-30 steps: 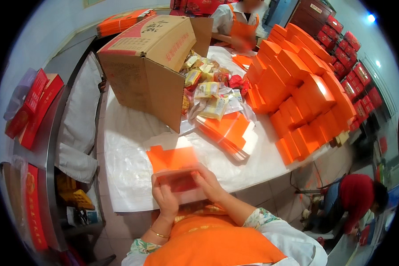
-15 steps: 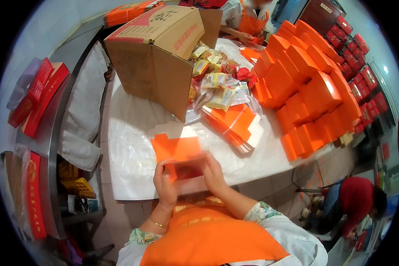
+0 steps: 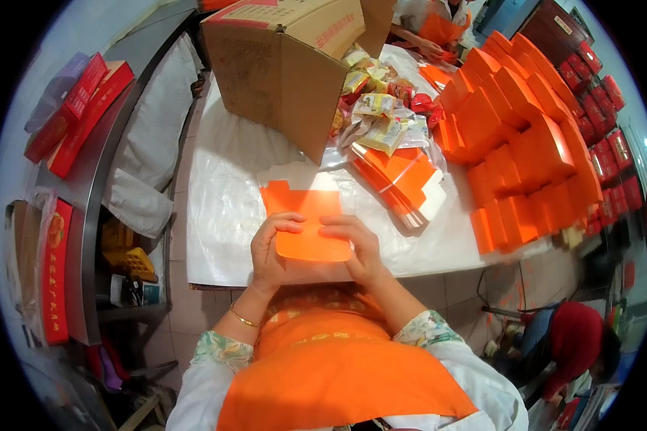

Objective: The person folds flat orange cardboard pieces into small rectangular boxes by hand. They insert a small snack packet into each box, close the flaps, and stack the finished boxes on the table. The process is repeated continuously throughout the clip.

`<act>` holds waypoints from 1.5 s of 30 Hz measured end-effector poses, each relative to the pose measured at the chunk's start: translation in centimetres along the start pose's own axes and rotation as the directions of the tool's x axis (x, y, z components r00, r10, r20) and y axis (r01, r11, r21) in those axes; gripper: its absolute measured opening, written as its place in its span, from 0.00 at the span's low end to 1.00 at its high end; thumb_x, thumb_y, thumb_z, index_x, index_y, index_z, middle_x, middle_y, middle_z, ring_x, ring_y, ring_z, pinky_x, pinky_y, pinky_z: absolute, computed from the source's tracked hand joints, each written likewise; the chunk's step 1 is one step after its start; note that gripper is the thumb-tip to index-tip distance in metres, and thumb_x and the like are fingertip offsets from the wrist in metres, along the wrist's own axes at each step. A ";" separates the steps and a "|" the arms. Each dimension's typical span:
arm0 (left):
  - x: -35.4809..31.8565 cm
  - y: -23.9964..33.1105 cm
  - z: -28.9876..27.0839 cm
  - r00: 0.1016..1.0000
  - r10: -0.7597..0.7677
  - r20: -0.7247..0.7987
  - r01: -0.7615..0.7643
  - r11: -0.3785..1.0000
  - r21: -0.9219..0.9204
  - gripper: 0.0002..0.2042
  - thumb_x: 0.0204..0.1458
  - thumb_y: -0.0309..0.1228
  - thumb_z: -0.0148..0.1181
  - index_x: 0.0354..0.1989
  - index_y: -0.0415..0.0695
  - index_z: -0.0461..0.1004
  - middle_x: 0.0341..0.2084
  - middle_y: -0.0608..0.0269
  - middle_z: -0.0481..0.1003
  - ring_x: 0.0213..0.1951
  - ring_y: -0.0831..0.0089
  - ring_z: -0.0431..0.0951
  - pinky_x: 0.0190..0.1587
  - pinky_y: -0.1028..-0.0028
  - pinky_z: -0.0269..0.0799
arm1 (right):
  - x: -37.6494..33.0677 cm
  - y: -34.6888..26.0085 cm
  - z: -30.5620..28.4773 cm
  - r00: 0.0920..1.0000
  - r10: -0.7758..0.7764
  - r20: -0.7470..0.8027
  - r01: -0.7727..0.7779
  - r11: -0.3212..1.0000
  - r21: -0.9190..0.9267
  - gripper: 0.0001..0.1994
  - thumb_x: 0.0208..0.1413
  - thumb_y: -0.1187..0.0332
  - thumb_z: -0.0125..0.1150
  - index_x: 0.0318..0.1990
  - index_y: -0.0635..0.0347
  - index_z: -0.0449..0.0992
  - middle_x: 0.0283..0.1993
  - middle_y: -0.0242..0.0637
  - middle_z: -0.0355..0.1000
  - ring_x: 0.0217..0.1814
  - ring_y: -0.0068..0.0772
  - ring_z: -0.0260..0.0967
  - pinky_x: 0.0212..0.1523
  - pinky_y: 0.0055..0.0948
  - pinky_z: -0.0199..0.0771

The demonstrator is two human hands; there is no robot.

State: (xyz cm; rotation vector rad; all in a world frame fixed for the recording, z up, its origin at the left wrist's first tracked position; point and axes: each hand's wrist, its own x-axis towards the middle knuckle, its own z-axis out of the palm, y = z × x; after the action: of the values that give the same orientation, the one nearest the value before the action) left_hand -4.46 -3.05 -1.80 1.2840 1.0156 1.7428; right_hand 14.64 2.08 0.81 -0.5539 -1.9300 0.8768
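Both hands grip an orange cardboard box blank (image 3: 313, 246) with a rounded near flap, over the table's near edge. My left hand (image 3: 269, 251) closes on its left side, thumb on top. On its right side, my right hand (image 3: 361, 246) has its fingers bent over the card. Just beyond lies orange card with pale tabs (image 3: 316, 183); whether it joins the held piece I cannot tell. A banded stack of flat orange blanks (image 3: 395, 179) rests farther right. Past it is a heap of wrapped snack packets (image 3: 381, 115).
A large cardboard carton (image 3: 280, 79) stands tilted at the back. Orange boxes (image 3: 532, 151) pile up at the right of the white-covered table (image 3: 223, 208). A steel counter (image 3: 86, 208) with red boxes runs along the left. One person works across the table; another bends at lower right.
The card in my hands has turned from an upright, blurred position to show its flat orange face. My thumbs now lie on top. The whole view has shifted slightly.
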 end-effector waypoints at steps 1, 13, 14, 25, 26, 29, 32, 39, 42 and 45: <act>0.0 -0.1 -0.1 1.000 0.001 0.014 -0.001 1.000 0.005 0.14 0.62 0.30 0.42 0.36 0.37 0.74 0.44 0.52 0.76 0.49 0.64 0.74 0.57 0.68 0.65 | 0.1 -0.1 -0.4 0.999 -0.015 0.037 0.016 1.000 -0.019 0.17 0.50 0.73 0.56 0.49 0.64 0.77 0.51 0.48 0.73 0.54 0.48 0.72 0.56 0.36 0.71; 2.6 3.8 -3.8 0.751 0.141 0.645 -0.602 0.545 0.583 0.23 0.58 0.42 0.50 0.60 0.47 0.72 0.63 0.50 0.65 0.61 0.53 0.67 0.65 0.56 0.56 | 1.3 0.1 -2.6 0.923 -0.219 0.315 0.333 0.865 -0.376 0.31 0.41 0.62 0.72 0.57 0.57 0.73 0.50 0.45 0.71 0.48 0.49 0.71 0.46 0.41 0.73; 3.1 3.6 -4.0 0.730 0.138 0.669 -0.610 0.573 0.547 0.23 0.57 0.40 0.52 0.59 0.48 0.73 0.63 0.50 0.65 0.61 0.53 0.66 0.65 0.56 0.56 | 1.8 -0.2 -2.7 0.922 -0.202 0.332 0.329 0.861 -0.389 0.31 0.39 0.62 0.73 0.55 0.57 0.74 0.49 0.44 0.71 0.48 0.48 0.71 0.46 0.40 0.73; 2.6 2.3 -3.9 0.771 0.168 0.614 -0.548 0.665 0.507 0.30 0.38 0.21 0.63 0.57 0.48 0.74 0.57 0.53 0.71 0.53 0.55 0.74 0.55 0.63 0.71 | 1.5 -0.8 -1.3 0.942 -0.154 0.300 0.288 0.828 -0.482 0.37 0.34 0.66 0.74 0.58 0.55 0.70 0.52 0.39 0.70 0.52 0.43 0.70 0.47 0.38 0.70; 2.6 2.4 -4.0 0.763 0.179 0.621 -0.570 0.639 0.516 0.30 0.38 0.20 0.63 0.57 0.47 0.74 0.57 0.53 0.71 0.53 0.56 0.74 0.55 0.63 0.71 | 1.4 -0.7 -1.4 0.940 -0.165 0.298 0.299 0.817 -0.492 0.37 0.33 0.67 0.74 0.58 0.55 0.70 0.52 0.39 0.70 0.52 0.43 0.70 0.48 0.38 0.70; 2.6 2.2 -4.2 0.755 0.240 0.610 -0.613 0.589 0.527 0.31 0.37 0.20 0.63 0.57 0.43 0.73 0.57 0.52 0.71 0.55 0.55 0.74 0.56 0.63 0.71 | 1.0 0.0 -1.7 0.940 -0.194 0.282 0.318 0.798 -0.511 0.36 0.33 0.69 0.73 0.58 0.57 0.70 0.54 0.40 0.70 0.52 0.44 0.70 0.49 0.39 0.71; 2.2 2.2 -4.4 0.757 0.265 0.598 -0.625 0.560 0.543 0.32 0.36 0.19 0.62 0.57 0.41 0.71 0.58 0.52 0.70 0.56 0.54 0.73 0.58 0.63 0.70 | 0.2 0.6 -2.0 0.946 -0.209 0.247 0.310 0.801 -0.512 0.36 0.33 0.71 0.73 0.58 0.59 0.71 0.56 0.41 0.70 0.53 0.44 0.71 0.51 0.39 0.71; 2.0 2.7 -5.2 0.747 0.251 0.616 -0.638 0.534 0.555 0.32 0.36 0.18 0.62 0.57 0.40 0.70 0.59 0.51 0.69 0.58 0.52 0.72 0.60 0.63 0.69 | -0.9 0.9 -2.5 0.952 -0.226 0.205 0.303 0.765 -0.568 0.36 0.31 0.74 0.71 0.57 0.57 0.71 0.57 0.39 0.69 0.56 0.42 0.69 0.54 0.39 0.69; 1.7 2.3 -5.0 0.763 0.241 0.600 -0.608 0.582 0.540 0.32 0.38 0.17 0.63 0.58 0.41 0.69 0.59 0.51 0.68 0.58 0.52 0.72 0.59 0.63 0.70 | -0.4 -0.2 -2.4 0.954 -0.198 0.223 0.295 0.747 -0.596 0.36 0.31 0.73 0.70 0.57 0.56 0.71 0.57 0.37 0.69 0.58 0.39 0.67 0.57 0.39 0.65; 1.4 2.2 -4.9 0.785 0.202 0.586 -0.559 0.641 0.527 0.30 0.40 0.16 0.62 0.58 0.42 0.69 0.59 0.49 0.68 0.57 0.50 0.72 0.58 0.64 0.72 | 0.7 -1.1 -1.5 0.946 -0.176 0.271 0.310 0.732 -0.607 0.35 0.31 0.71 0.71 0.56 0.53 0.73 0.56 0.34 0.69 0.58 0.37 0.67 0.58 0.40 0.63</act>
State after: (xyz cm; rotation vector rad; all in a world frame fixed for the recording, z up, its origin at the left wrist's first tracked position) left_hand -9.76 -3.52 -0.23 2.4466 1.1683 1.2068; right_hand 15.59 2.34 2.48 -0.5973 -2.4245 0.0615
